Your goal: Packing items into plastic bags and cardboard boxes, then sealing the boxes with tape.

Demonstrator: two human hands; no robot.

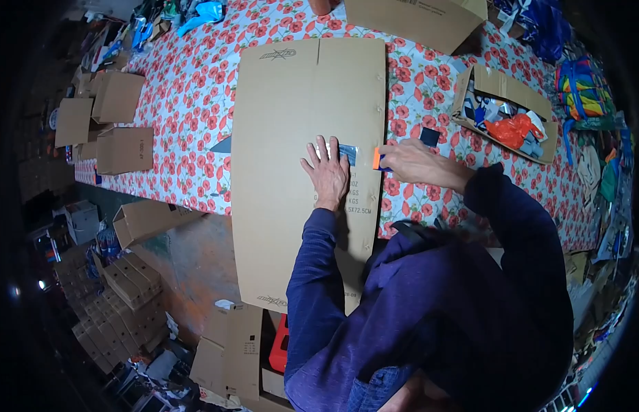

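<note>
A long flat cardboard carton (292, 103) lies across the table, its near end reaching past the table's edge. My left hand (325, 175) presses flat on the carton with its fingers spread. Beside its fingertips is a dark, shiny rectangular patch (348, 154), partly covered by the hand. My right hand (412, 163) is closed round a small orange-and-blue tool (377, 158) at the carton's right edge. The fingers hide most of that tool, so its exact kind does not show.
A poppy-patterned cloth (182, 137) covers the table. On the right, an open box (549, 147) holds assorted items, with a black square (430, 137) nearby. Another carton (415, 20) stands at the far side. Open boxes (125, 151) sit left; stacked cartons (120, 309) stand lower left.
</note>
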